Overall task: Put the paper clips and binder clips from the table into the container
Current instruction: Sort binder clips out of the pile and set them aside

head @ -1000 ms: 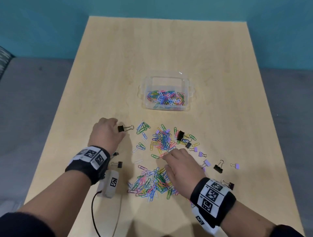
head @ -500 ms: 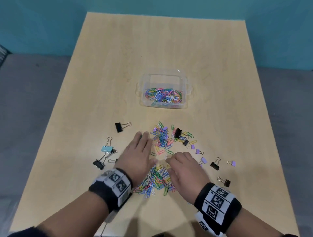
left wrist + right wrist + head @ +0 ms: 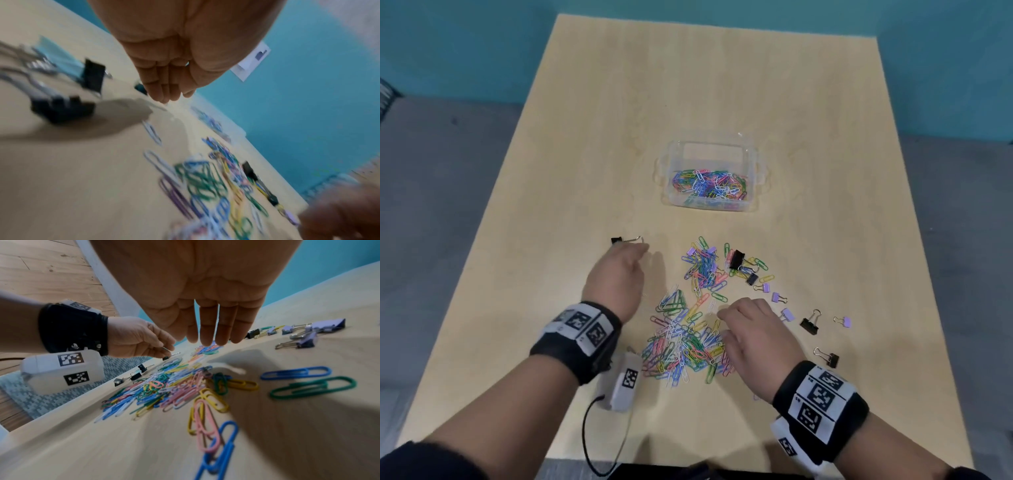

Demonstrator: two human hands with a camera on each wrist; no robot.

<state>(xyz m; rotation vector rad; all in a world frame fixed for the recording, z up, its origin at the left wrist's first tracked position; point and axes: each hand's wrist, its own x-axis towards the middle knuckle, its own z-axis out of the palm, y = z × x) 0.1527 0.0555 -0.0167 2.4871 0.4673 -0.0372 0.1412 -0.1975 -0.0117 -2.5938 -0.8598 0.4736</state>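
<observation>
Paper clips (image 3: 685,342) of many colours heaped on the near middle of the wooden table (image 3: 722,102), right between both wrists. Second, smaller heap (image 3: 703,270) just beyond, with a large black binder clip (image 3: 736,259) at its right edge. Clear plastic container (image 3: 755,171) farther out, near the table's centre, open on top, partly filled with coloured paper clips, well apart from both heaps.

Left hand (image 3: 616,277) stretched forward left of the heaps, fingers bunched together and pointing down in the left wrist view, tips close by the wire handle of a small black binder clip (image 3: 617,240); seems to pinch something thin in the right wrist view, but too blurred to tell what. More binder clips under and behind this hand in the left wrist view: a light blue one (image 3: 59,53) and two black ones (image 3: 61,108), all blurred.

Right hand (image 3: 755,334) low over the right edge of the near heap, fingers (image 3: 207,327) straight, close side by side, pointing down, holding nothing.

Purple binder clips (image 3: 777,297) and black ones (image 3: 809,325) scattered to the right of the right hand, apart from each other. White tagged camera box (image 3: 625,383) hanging under the left wrist, cable trailing off the near table edge. Teal wall behind, grey floor at both sides.
</observation>
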